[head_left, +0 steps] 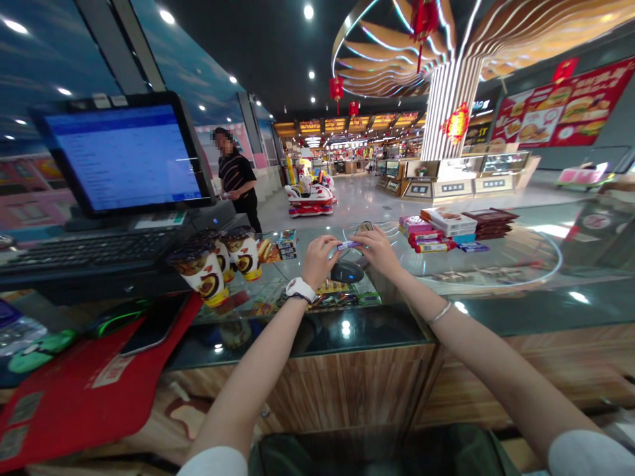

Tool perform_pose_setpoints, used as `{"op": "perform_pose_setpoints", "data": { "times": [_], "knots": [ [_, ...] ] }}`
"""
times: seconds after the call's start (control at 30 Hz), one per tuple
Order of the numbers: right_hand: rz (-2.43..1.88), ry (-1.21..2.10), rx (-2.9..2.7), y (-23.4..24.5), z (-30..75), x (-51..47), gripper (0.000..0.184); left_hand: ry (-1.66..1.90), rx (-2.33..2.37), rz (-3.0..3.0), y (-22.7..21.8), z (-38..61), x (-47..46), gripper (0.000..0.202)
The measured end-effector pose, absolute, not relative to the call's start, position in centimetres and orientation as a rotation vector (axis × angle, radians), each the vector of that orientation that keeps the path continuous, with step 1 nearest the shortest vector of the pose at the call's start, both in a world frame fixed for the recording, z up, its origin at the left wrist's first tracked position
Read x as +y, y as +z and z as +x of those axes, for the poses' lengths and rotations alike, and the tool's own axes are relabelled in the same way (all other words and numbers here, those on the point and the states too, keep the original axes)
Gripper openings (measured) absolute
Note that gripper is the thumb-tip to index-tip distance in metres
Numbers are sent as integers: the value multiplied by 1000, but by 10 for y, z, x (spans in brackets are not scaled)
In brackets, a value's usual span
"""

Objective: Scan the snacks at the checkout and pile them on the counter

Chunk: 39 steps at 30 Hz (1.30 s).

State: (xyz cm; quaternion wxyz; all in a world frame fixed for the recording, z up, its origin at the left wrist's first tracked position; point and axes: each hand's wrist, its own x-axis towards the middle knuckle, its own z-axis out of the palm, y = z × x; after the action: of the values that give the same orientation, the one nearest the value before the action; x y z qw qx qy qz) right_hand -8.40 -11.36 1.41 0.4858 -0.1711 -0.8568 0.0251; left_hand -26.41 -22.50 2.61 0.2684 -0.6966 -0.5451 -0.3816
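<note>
**Item, at the counter:** one small purple-wrapped bar (348, 245), held above the middle of the glass tabletop (317, 337), pinched at its ends between both hands.

**Left hand** (317, 261): narrow grip on the bar's left end; white wristwatch (300, 289) on the wrist.

**Right hand** (377, 251): narrow grip on the bar's right end; thin silver bangle (439, 313) on the wrist.

**Directly below the hands:** one black rounded scanner (346, 271), blue light showing.

**Left of the hands:** paper dessert cups (201, 274), a card-terminal-style touchscreen monitor (124, 158), a black keyboard (94, 251).

**Near edge, left:** red counter mat (89, 377), smartphone (151, 324) lying on it.

**Right of the hands:** stacked boxed confectionery (449, 221), on the tabletop, well apart from the right hand.

**Beyond the tabletop:** one standing person (238, 178) in a striped top.
</note>
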Motion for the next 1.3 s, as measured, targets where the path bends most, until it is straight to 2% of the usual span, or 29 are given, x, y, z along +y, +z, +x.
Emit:
{"op": "perform_pose_setpoints", "data": {
  "times": [0.13,0.3,0.4,0.5,0.7,1.1,1.3],
  "knots": [
    [-412,83,-2110,16,-83,-114,28,-1002,-1460,-1871,27,-264,-225,14],
    [-276,172,-2183,28,-72,-109,55,-1005,-1470,-1852,27,-270,-223,12],
    [-281,226,-2205,29,-62,-101,59,-1026,-1478,-1825,26,-276,-221,11],
    [-302,295,-2338,20,-55,-91,58,-1026,-1495,-1817,24,-282,-218,11],
    [-255,298,-2633,-7,-64,-85,73,-1029,-1542,-1826,20,-287,-214,12],
    [-162,148,-2675,-7,-70,-90,60,-1158,-1556,-1789,18,-295,-210,10],
    [-139,279,-2546,13,-52,-89,53,-1167,-1583,-1786,17,-296,-211,9]
  ]
}}
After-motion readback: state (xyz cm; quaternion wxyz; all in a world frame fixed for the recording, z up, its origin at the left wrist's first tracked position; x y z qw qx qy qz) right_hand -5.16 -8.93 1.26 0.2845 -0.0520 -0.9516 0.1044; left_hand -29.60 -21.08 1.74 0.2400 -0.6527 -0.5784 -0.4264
